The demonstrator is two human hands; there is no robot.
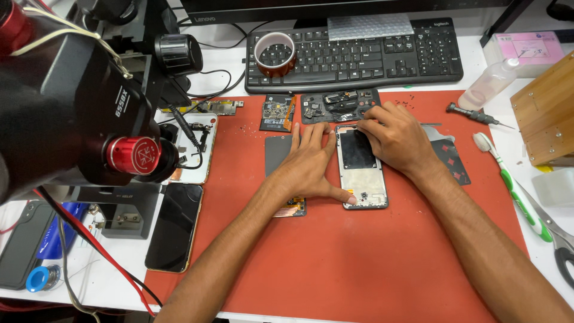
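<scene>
Opened phone frame (361, 167), insides bare

Near half of red mat (359, 263) open; microscope (72, 101) crowds left, keyboard (359, 51) blocks far edge.

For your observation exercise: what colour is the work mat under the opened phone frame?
Red-orange, a flat rubbery work mat, seen best in the head view.

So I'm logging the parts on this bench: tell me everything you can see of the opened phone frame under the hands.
The opened phone frame lies flat on the red mat, long side running away from the person. It looks like grey metal with rounded corners, a dark rectangular panel in its upper half and paler plate below. The left hand rests beside it, thumb touching its lower edge; the right hand has its fingertips at its top edge.
</scene>
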